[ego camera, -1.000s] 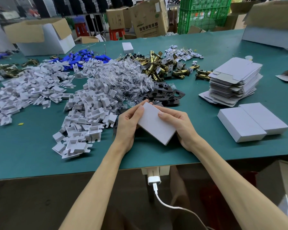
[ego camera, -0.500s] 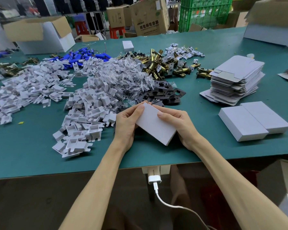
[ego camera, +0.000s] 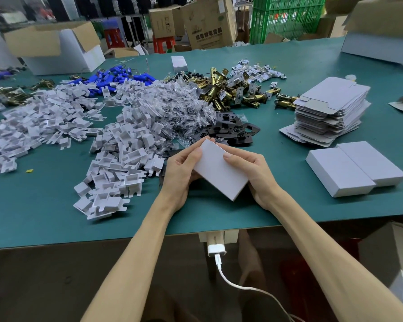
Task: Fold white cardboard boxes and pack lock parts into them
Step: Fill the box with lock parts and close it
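Note:
A closed white cardboard box (ego camera: pixel 219 170) is tilted just above the green table (ego camera: pixel 44 212), held between both hands. My left hand (ego camera: pixel 179 170) grips its left edge, thumb on top. My right hand (ego camera: pixel 254 173) grips the right edge, thumb pressed on the top face. Two closed white boxes (ego camera: pixel 354 168) lie side by side to the right. Behind them stands a stack of flat white box blanks (ego camera: pixel 330 108). Lock parts cover the table beyond the hands: white folded inserts (ego camera: pixel 126 145), black plates (ego camera: pixel 233 129), brass latches (ego camera: pixel 223 91), clear bagged screws (ego camera: pixel 177 110) and blue pieces (ego camera: pixel 116 77).
An open white carton (ego camera: pixel 61 47) sits at the back left and another (ego camera: pixel 379 47) at the back right. A small white box (ego camera: pixel 179 62) stands at the far middle. A white charger and cable (ego camera: pixel 216 252) hang under the table's front edge. Brown cartons and a green crate stand behind.
The hands and the box have barely shifted; the box is held in the same tilted pose, with the grip unchanged.

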### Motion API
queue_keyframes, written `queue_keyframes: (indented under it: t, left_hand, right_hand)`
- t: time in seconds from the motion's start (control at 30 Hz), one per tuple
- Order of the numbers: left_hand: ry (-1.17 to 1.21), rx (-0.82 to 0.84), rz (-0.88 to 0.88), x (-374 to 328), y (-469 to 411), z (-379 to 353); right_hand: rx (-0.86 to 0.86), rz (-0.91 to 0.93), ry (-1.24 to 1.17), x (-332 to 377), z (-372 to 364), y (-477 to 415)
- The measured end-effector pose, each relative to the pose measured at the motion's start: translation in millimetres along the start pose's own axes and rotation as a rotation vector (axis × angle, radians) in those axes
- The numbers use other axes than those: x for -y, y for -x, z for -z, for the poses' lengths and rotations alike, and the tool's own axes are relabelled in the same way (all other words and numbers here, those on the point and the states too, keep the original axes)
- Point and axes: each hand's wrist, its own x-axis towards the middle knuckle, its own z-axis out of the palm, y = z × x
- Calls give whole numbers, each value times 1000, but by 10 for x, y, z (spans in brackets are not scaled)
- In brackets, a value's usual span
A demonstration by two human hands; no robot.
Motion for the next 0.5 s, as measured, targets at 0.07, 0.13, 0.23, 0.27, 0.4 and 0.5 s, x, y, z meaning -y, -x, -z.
queue_keyframes:
  t: [0.07,0.13,0.23,0.27,0.4,0.5]
  left_hand:
    - [-9,2,4,-1,0,-1]
    - [-5,3,4,-3,0,-3]
    - [0,25,-9,-1,3,3]
    - [-2,34,-17,1,4,8]
    - [-20,102,-51,-7,13,6]
    - [-53,135,-55,-8,9,-1]
  right_hand:
    - [-7,5,6,-2,-2,5]
    - [-8,7,2,1,-2,9]
    - [4,4,-7,4,1,8]
    - [6,5,-8,5,5,8]
    - [17,13,10,5,12,-8]
    - [4,24,32,-5,-5,-20]
